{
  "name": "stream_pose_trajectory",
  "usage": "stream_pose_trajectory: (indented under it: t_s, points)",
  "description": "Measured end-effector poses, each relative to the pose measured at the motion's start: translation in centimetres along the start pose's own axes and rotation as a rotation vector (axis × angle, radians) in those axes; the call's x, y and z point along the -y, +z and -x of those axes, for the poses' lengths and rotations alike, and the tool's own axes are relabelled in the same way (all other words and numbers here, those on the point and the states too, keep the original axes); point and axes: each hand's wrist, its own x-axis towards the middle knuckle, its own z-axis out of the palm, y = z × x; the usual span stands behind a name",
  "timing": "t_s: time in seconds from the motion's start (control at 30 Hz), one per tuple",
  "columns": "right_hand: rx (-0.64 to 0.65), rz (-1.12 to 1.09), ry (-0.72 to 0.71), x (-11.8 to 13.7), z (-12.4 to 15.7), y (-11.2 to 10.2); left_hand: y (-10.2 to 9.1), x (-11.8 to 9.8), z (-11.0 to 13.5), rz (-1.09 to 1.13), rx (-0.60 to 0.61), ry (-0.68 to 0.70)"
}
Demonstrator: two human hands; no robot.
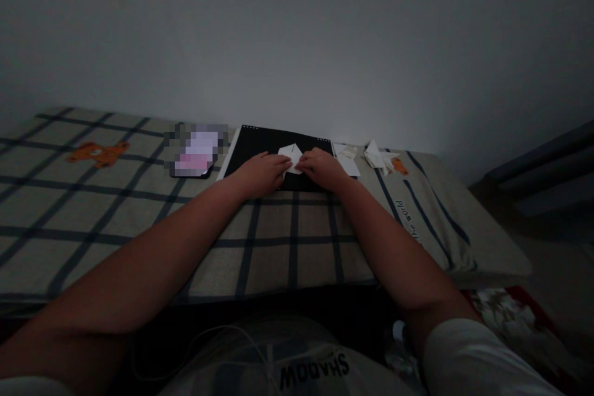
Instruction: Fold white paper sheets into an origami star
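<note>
A small folded piece of white paper (291, 151) lies on a black sheet or pad (262, 143) with punched holes along its far edge. My left hand (264, 174) is at the paper's left side, its fingertips pressed on the near part. From the right, my right hand (323, 168) holds the paper's other side with fingers bent and thumb and index close together. The fingertips of both hands nearly meet over the paper. Just right of the pad are white paper pieces (348, 164) and a folded white paper shape (374, 156).
A phone (197, 154) with a lit, blurred screen lies left of the pad. The table bears a checked cloth (273, 223) with orange bear prints. Behind it stands a plain wall (297, 43). Below, at right, are a plastic bottle (400, 349) and a red-edged container (522, 297).
</note>
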Motion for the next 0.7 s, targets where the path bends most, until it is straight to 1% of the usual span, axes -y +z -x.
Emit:
stream_pose_trajectory:
  t_s: [0.13,0.27,0.5,0.7]
  points:
    - [0.0,0.063,0.075,0.5,-0.3,0.4,-0.1,-0.1,-0.1,-0.015,0.021,-0.017]
    - [0.032,0.117,0.134,1.4,-0.3,-0.3,-0.2,-0.2,-0.1,-0.012,0.001,0.002]
    - [0.153,0.157,0.097,1.9,0.2,-2.2,-0.2,-0.3,-0.1,0.002,0.005,-0.033]
    - [0.201,0.114,0.05,2.1,1.0,-3.3,0.0,-0.4,0.1,0.026,-0.013,-0.053]
